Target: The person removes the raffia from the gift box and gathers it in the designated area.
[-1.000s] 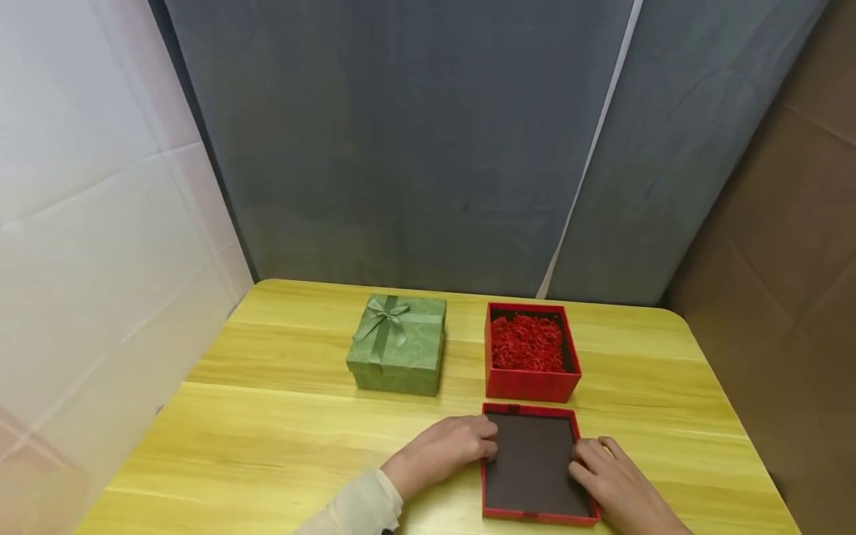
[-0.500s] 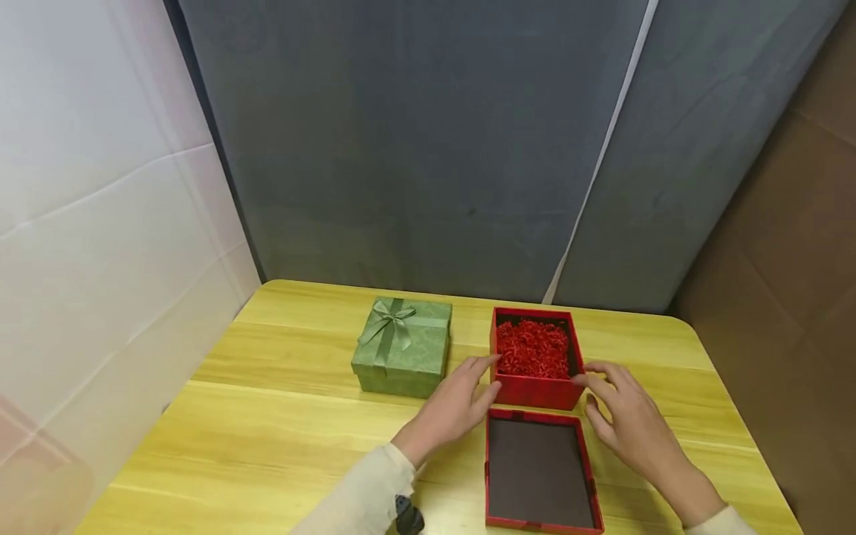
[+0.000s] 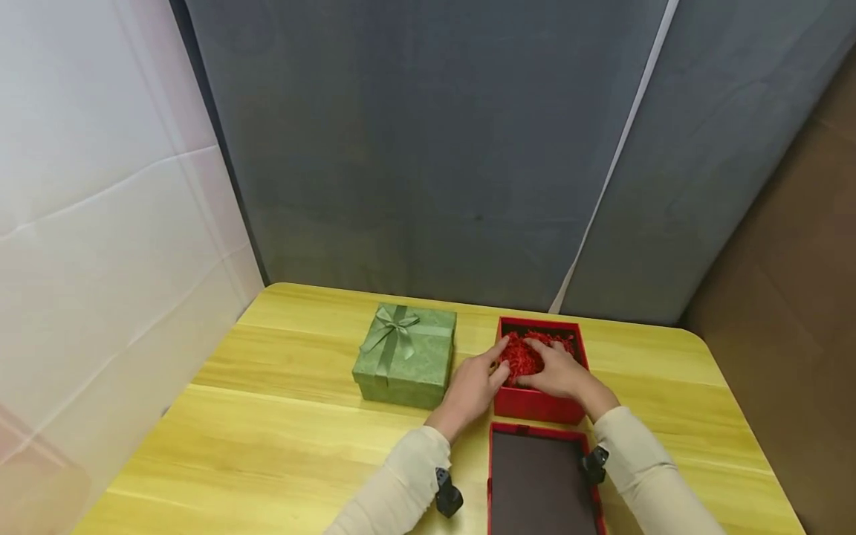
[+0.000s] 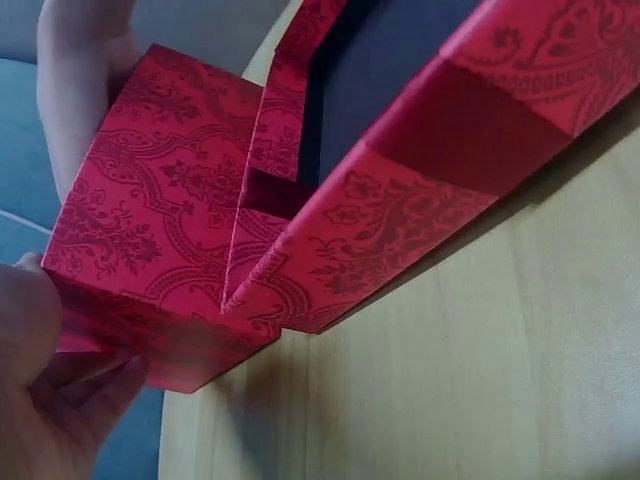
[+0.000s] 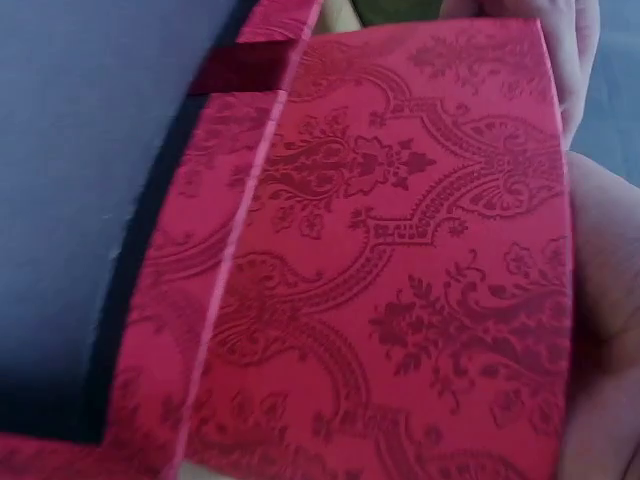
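Observation:
In the head view my left hand (image 3: pixel 471 388) holds the left side of an open red gift box (image 3: pixel 538 405). In the left wrist view its fingers (image 4: pixel 95 405) lie along the patterned outer wall. My right hand (image 3: pixel 560 371) reaches over the box's front rim into red shredded paper (image 3: pixel 518 360). Its thumb and fingers are spread and touch the shreds; some fingertips are hidden among them. In front of the box lies its upturned red lid (image 3: pixel 542 483), dark inside, partly below my right sleeve. The right wrist view shows mostly the box's front wall (image 5: pixel 400 250).
A green gift box (image 3: pixel 408 360) with a ribbon bow stands left of the red box, close to my left hand. Everything rests on a yellow wood-grain table (image 3: pixel 281 438). Grey fabric (image 3: pixel 428 148) hangs behind, with white and brown sheets at the sides.
Both hands first left the lid's sides and went up to the red box. The right hand has since moved left from its right edge into the shreds; the left stays at its left side.

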{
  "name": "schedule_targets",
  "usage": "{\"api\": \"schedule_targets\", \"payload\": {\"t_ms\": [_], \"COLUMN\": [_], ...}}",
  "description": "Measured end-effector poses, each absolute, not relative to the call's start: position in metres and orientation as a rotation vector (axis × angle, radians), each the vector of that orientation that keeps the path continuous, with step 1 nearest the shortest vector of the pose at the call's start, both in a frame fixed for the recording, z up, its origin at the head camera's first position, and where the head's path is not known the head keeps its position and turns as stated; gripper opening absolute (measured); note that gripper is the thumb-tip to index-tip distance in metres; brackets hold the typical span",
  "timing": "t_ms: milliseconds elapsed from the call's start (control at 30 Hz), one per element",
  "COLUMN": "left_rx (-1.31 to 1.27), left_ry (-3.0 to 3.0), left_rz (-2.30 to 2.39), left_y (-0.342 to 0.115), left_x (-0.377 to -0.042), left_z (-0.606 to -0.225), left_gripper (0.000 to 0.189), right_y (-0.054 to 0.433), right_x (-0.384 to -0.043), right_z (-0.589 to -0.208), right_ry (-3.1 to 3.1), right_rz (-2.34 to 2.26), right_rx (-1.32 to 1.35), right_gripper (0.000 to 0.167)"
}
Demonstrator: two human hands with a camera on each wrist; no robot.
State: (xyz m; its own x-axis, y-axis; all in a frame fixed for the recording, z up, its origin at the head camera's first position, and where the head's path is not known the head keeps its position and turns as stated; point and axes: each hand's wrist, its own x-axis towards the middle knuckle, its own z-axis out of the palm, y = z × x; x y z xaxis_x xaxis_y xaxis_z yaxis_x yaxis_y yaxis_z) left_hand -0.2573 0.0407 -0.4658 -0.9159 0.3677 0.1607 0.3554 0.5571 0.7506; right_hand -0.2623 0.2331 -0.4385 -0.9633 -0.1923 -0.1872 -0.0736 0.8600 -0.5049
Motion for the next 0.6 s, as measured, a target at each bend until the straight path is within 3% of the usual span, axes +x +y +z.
{"api": "schedule_targets", "payload": {"t_ms": [300,600], "left_rx": [0.644,0.635], "left_ry": [2.734,2.713], "left_rz": [1.315,1.381], "left_y": [0.043,0.044], "left_x": [-0.254,-0.256], "left_z": [-0.464,-0.463], "left_gripper": [0.054,0.055], "right_y": [0.226,0.227], "right_x": [-0.275,-0.28], "right_z": [-0.45,-0.455], "right_ry": [2.744,2.856], "right_rz": [-0.645,-0.729], "right_rx": [-0.122,-0.381], "right_gripper": [0.089,0.047]}}
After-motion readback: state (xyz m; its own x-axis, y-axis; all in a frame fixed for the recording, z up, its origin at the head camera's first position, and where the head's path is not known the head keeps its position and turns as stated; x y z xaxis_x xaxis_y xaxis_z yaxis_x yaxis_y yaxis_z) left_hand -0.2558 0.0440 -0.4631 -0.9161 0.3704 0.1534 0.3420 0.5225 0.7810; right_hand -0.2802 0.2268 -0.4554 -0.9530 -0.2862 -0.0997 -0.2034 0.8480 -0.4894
